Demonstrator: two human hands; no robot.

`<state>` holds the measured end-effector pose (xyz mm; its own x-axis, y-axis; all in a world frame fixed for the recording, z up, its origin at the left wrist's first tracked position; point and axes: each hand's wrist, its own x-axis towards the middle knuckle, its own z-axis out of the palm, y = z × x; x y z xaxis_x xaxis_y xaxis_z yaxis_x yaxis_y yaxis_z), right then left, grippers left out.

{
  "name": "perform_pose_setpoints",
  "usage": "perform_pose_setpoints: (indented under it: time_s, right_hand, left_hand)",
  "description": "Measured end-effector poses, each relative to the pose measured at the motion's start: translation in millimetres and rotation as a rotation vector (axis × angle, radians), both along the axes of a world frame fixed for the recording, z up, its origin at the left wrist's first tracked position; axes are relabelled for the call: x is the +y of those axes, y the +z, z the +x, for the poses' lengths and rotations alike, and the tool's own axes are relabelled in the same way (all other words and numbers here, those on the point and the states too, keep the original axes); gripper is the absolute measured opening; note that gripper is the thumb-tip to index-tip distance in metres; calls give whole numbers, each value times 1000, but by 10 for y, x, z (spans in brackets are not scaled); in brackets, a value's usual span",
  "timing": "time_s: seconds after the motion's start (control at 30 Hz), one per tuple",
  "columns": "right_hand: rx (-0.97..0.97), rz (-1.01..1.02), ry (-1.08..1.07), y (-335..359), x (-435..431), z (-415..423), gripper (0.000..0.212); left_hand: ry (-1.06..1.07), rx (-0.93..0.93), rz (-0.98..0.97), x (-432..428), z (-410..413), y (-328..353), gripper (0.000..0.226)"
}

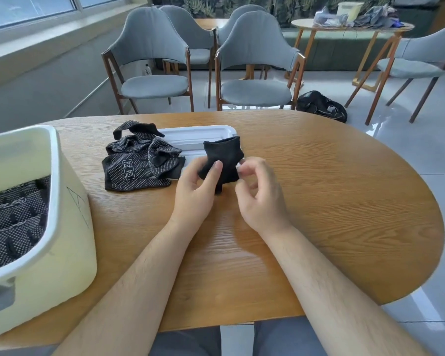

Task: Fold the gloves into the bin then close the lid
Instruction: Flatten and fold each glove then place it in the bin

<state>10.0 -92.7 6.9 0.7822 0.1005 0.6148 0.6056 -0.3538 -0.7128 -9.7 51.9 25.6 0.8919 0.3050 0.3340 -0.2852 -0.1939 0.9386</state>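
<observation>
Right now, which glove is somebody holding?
The plain black glove, bundled up by the white lid. The dotted gloves lie loose on the table; more sit inside the bin.

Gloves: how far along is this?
Done: several dotted gloves lie in the bin. In hand: the left hand grips a partly folded black glove, and the right hand pinches its edge. Left: a pile of loose gloves overlapping the lid, which lies off the bin on the table; then closing it.
</observation>
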Motion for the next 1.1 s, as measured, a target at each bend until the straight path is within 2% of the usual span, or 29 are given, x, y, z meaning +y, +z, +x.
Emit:
perform_pose_setpoints:
  time_s: [0.07,0.17,0.27,0.33,0.43,0.53,0.63,0.7,0.77,0.87,0.97,1.03,1.1]
  right_hand:
    - [20,14,-51,11,-7,-1,34]
    - [145,52,-40,29,2,-3,52]
    - [245,132,5,50,-2,7,45]
    - [196,149,-11,64,-9,-3,37]
    - [109,157,-48,68,-11,-26,26]
    - [-57,7,-149,43,-8,4,10]
    - [-164,-105,-187,53,34,-23,23]
    - [-85,-89,-110,95,59,-94,40]
    - [5,-42,-49,128,65,-124,48]
    - [7,18,-63,123,60,-103,25]
    - [135,131,-31,140,25,-65,22]
    - [265,244,116,241,-38,-84,16]
    - [344,326,267,374,-122,-92,21]
  left_hand:
    - [40,-20,102,56,16,-6,18]
    - [-28,-14,4,97,20,-6,15]
    - [-118,6,-107,62,-17,24,19]
    - [-114,-12,-102,45,-38,43,24]
    - [-101,-24,-79,38,-51,51,20]
    - [-97,-12,-75,30,-73,60,17]
    - [-135,4,-103,5,-106,81,21]
    - [-181,5,-117,15,-121,86,26]
    - [-247,7,-122,32,-134,90,34]
    - [-293,-38,-109,6,-163,106,35]
    - [-137,-100,6,-29,-178,126,26]
    - [-39,-79,61,-5,-161,169,32]
    - [-44,26,84,34,-116,297,40]
